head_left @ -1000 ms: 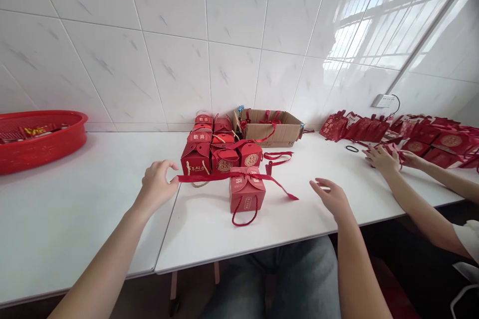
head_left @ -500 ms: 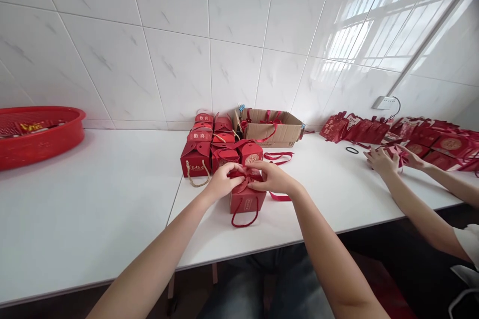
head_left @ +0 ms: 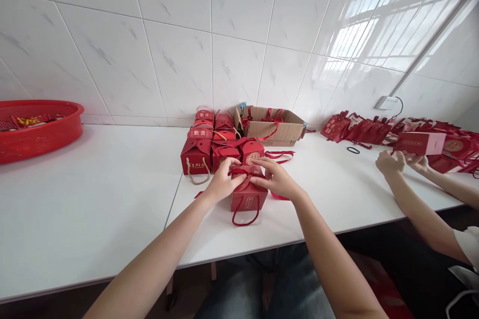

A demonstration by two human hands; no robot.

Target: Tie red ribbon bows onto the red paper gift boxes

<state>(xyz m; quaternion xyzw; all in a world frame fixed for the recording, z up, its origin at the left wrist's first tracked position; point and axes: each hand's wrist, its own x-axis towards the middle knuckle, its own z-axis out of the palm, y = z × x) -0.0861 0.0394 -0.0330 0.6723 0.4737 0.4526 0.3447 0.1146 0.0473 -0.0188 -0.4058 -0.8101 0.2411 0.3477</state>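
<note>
A small red gift box [head_left: 248,203] stands upright on the table in front of me, its dark red cord handle hanging down the near side. Red ribbon [head_left: 245,172] crosses its folded top. From the left, my left hand [head_left: 223,182] pinches the ribbon, thumb low and index finger above. On the other side, my right hand [head_left: 280,179] has thumb and fingers closed around the ribbon near the middle of the lid. The fingertips partly cover the ribbon. Loose ribbon trails out to both sides of the box.
Several finished red boxes [head_left: 195,155] stand close behind. Beyond them sits a cardboard carton [head_left: 279,132] with ribbons. A red plastic basket [head_left: 41,142] is at far left. At right, a co-worker's hands [head_left: 391,163] hold a red box [head_left: 415,143] beside piled red boxes and bags.
My hands stay at the box top, shifting slightly over the ribbon; a ribbon end now shows left of the box. The co-worker has lifted and turned a red box.
</note>
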